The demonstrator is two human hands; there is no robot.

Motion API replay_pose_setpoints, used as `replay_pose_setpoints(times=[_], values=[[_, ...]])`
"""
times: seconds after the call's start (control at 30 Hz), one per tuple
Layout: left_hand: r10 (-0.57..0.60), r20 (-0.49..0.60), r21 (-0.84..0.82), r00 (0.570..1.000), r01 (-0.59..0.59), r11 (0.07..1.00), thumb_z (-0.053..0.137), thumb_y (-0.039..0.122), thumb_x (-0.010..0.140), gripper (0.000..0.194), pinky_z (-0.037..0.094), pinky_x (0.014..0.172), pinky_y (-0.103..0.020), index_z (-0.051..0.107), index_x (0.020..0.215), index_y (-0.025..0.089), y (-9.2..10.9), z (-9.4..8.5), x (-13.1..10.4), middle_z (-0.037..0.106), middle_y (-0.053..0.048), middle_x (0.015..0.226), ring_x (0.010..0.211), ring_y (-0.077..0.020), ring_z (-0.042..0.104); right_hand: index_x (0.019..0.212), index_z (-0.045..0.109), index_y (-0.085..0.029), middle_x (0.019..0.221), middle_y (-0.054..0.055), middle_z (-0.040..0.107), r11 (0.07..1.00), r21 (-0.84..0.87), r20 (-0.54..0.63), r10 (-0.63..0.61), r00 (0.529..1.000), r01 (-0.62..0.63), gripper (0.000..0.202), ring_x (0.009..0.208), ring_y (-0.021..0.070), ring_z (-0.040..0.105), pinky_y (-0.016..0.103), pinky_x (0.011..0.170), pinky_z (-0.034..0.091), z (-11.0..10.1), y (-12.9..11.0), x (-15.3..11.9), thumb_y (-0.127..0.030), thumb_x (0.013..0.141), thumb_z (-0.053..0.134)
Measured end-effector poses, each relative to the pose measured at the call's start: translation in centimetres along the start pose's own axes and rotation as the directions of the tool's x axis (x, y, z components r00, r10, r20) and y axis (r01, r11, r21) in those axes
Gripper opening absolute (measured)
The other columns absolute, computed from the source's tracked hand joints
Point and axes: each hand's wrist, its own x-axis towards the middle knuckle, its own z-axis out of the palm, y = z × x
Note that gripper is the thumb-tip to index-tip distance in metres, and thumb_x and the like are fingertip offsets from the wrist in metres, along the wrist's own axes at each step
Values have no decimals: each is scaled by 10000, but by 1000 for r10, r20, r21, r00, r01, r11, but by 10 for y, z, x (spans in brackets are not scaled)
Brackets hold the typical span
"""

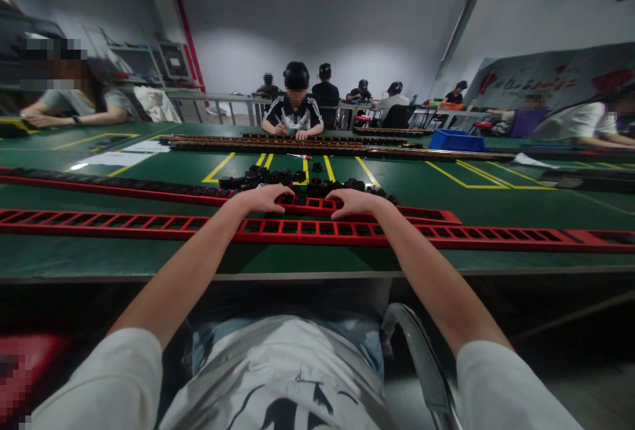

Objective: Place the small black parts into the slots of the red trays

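Observation:
My left hand is at the far red slotted rail, its fingers curved over the black parts. What its fingertips hold, if anything, is too small to make out. My right hand is a short way to the right at the same rail, thumb and fingers curved, its contact with the rail unclear. Small black parts lie heaped just beyond both hands. The left stretch of the far rail carries a row of black pieces. A second red rail with open slots runs along the table nearer to me.
Long brown strips lie across the green table. A blue bin stands behind them. A person sits opposite, with others farther back and at both sides. White papers lie on the left.

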Motion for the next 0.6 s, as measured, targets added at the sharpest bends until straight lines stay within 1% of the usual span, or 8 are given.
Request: replay_pose_setpoints(times=[0.1, 0.2, 0.3, 0.43, 0.53, 0.6], values=[[4, -82, -10, 997, -5, 1000, 587, 376, 904, 417, 452, 1048, -332, 630, 1271, 182, 7, 1, 3, 653, -94, 1281, 1182, -225, 607, 1252, 660, -220, 1287, 87, 663, 1000, -23, 39, 16, 999, -15, 573, 1129, 274, 636, 384, 1001, 495, -1, -2, -1, -364, 718, 813], [44, -145, 18, 988, -42, 999, 528, 323, 951, 324, 457, 1029, -330, 684, 1178, 151, 21, 2, 8, 671, -101, 1175, 1123, -216, 618, 1301, 630, -211, 1325, 85, 640, 999, -50, 69, 24, 997, -20, 601, 1170, 263, 616, 363, 1037, 471, -2, -4, -2, -395, 750, 783], [90, -162, 54, 983, -83, 995, 531, 294, 963, 312, 457, 1016, -328, 693, 1186, 146, 31, 3, 13, 663, -104, 1139, 1094, -214, 615, 1309, 623, -207, 1335, 82, 634, 998, -62, 77, 32, 997, -27, 586, 1172, 254, 610, 345, 1043, 460, -3, -4, -3, -392, 772, 765], [148, -169, 100, 974, -132, 986, 541, 271, 966, 302, 457, 1006, -344, 700, 1196, 155, 36, 6, 16, 653, -105, 1124, 1094, -225, 601, 1297, 633, -211, 1327, 76, 644, 998, -55, 71, 41, 997, -37, 562, 1150, 248, 620, 329, 1024, 463, -3, -5, -3, -388, 781, 766], [188, -177, 125, 966, -168, 978, 532, 227, 963, 286, 453, 1014, -343, 705, 1184, 171, 37, 9, 19, 647, -99, 1155, 1115, -222, 591, 1268, 655, -216, 1285, 73, 671, 998, -48, 60, 38, 997, -36, 502, 1110, 237, 640, 308, 971, 480, -3, -7, -3, -429, 821, 733], [202, -181, 127, 963, -180, 975, 522, 195, 959, 287, 452, 1022, -338, 708, 1177, 175, 38, 9, 20, 650, -93, 1165, 1117, -215, 592, 1232, 674, -206, 1221, 77, 700, 997, -61, 18, 39, 999, -38, 438, 1043, 220, 658, 291, 913, 490, -3, -7, -2, -447, 865, 691]])
